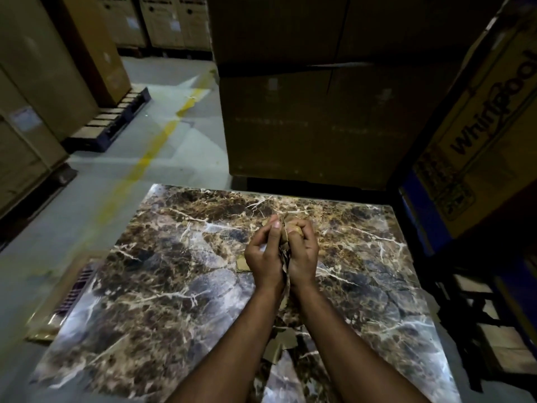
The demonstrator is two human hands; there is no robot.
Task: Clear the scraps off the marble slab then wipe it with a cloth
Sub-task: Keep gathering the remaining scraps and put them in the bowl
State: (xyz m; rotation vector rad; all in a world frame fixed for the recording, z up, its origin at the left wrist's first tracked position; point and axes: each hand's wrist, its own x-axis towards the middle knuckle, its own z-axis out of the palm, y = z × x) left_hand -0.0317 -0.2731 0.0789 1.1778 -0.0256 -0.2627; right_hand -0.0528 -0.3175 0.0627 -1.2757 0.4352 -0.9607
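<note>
I see my left hand [263, 258] and right hand [302, 251] pressed together, fingers curled around torn brown cardboard scraps [284, 251] above the middle of the brown, white-veined marble slab [162, 271]. Nearer, what look like more loose cardboard pieces [280, 346] lie on it.

"Whirlpool" runs in dark script up the side of the carton [488, 135] at right. Smaller print in a box below the name is too blurred to read, as are the labels on the other cartons.
</note>
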